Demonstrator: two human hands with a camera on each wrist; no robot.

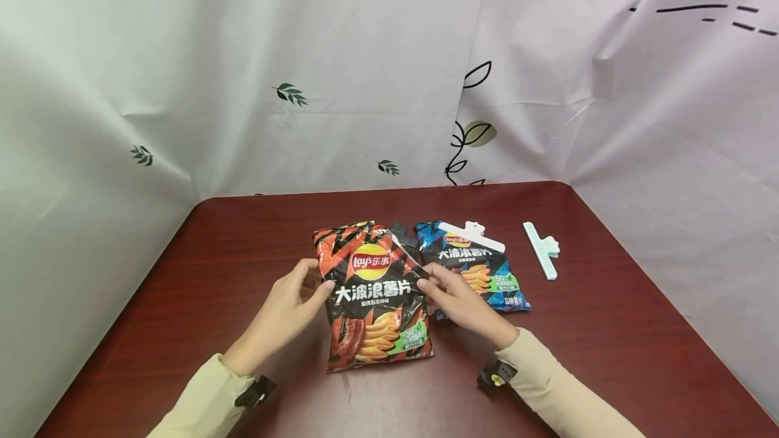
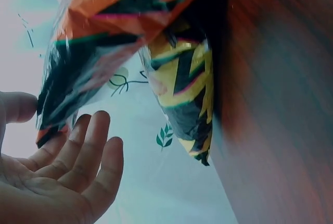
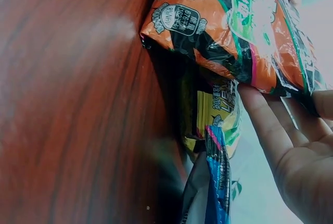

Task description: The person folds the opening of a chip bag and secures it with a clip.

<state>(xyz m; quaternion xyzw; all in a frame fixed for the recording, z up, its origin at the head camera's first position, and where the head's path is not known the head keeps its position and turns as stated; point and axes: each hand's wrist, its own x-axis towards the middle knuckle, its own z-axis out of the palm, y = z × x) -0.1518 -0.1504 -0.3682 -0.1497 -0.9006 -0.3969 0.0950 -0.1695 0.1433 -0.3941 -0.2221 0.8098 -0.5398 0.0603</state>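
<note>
A red and black bag of potato chips [image 1: 371, 299] stands tilted up in front of me, its printed face turned my way. My left hand [image 1: 276, 309] pinches its left edge, thumb in front and fingers behind. On the opposite edge, my right hand [image 1: 459, 303] grips the bag with the thumb on its face. Behind it, both wrist views show a yellow and black bag [image 2: 179, 88], which the red bag hides in the head view. A blue chip bag [image 1: 505, 269] lies just beyond my right hand, with a white sealing clip [image 1: 481, 238] across its upper part.
A pale mint sealing clip [image 1: 540, 252] lies at the right of the dark red table [image 1: 243, 242]. Part of a black object [image 1: 400, 230] shows behind the red bag. White printed cloth [image 1: 341, 86] hangs around the table's back and sides.
</note>
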